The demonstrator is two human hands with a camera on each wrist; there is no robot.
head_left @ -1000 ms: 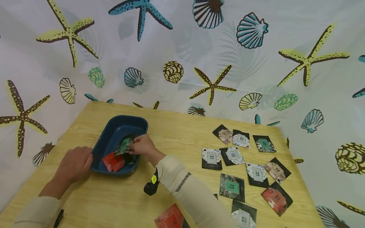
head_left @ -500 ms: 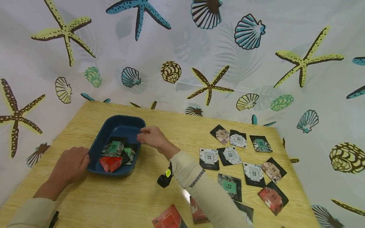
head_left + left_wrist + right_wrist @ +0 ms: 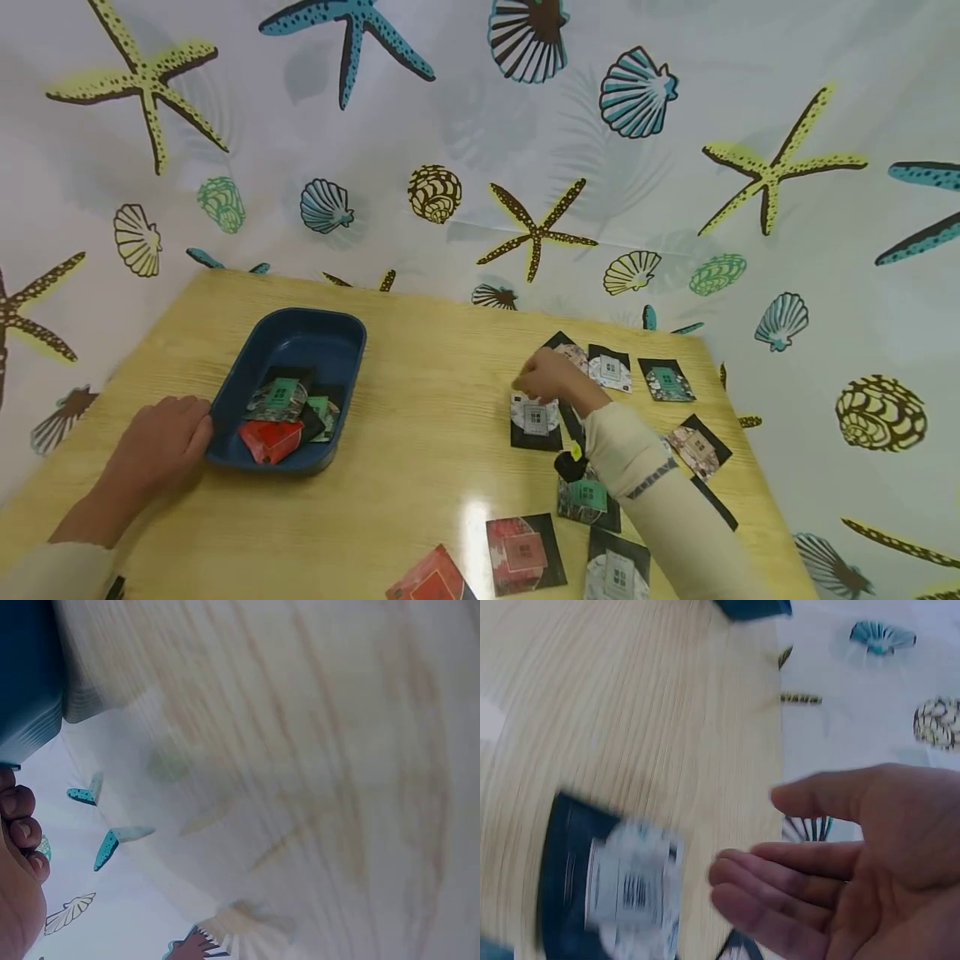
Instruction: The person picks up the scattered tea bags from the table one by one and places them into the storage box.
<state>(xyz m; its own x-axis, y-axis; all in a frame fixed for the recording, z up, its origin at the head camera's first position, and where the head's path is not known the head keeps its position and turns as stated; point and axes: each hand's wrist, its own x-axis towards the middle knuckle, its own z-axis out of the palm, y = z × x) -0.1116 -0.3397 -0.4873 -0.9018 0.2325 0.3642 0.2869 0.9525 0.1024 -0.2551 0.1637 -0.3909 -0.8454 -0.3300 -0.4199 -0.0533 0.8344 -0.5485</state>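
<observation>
A dark blue plastic bin (image 3: pixel 307 348) stands on the left of the table. Inside lie a dark packet with a green label (image 3: pixel 281 398), a red packet (image 3: pixel 272 440) and another green-labelled packet (image 3: pixel 326 414). My left hand (image 3: pixel 161 442) holds the bin's left side; in the left wrist view its curled fingers (image 3: pixel 26 831) lie right under the bin's rim. Over the right part of the table is my right hand (image 3: pixel 557 379), fingers loosely bent with nothing in them. Just below it lies a black packet with a white label (image 3: pixel 536 421), also seen beside the hand in the right wrist view.
More flat packets lie spread over the right: a green-labelled one (image 3: pixel 667 380), a white one (image 3: pixel 610 367), a pinkish one (image 3: pixel 697 447). Nearer the front are red packets (image 3: pixel 522 554). A shell-and-starfish printed cloth (image 3: pixel 420 100) hangs behind the wooden table (image 3: pixel 420 417).
My right hand let go of the green-labelled packet in the bin, then moved right to above the spread packets. The left hand has stayed at the bin.
</observation>
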